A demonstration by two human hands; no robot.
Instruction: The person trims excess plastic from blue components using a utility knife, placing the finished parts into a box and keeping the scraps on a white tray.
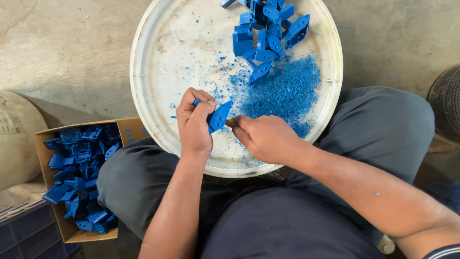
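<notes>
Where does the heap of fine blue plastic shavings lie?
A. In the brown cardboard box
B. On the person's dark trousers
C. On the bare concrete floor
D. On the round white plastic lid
D: the heap of fine blue plastic shavings rests on the round white plastic lid, beside the loose blue plastic parts.

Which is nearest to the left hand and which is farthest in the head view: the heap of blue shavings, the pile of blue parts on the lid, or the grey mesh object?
From the left hand:
1. Heap of blue shavings, on the white lid, to the right of the hands.
2. Pile of blue parts, at the lid's far edge.
3. Grey mesh object, at the right edge of the picture.
</notes>
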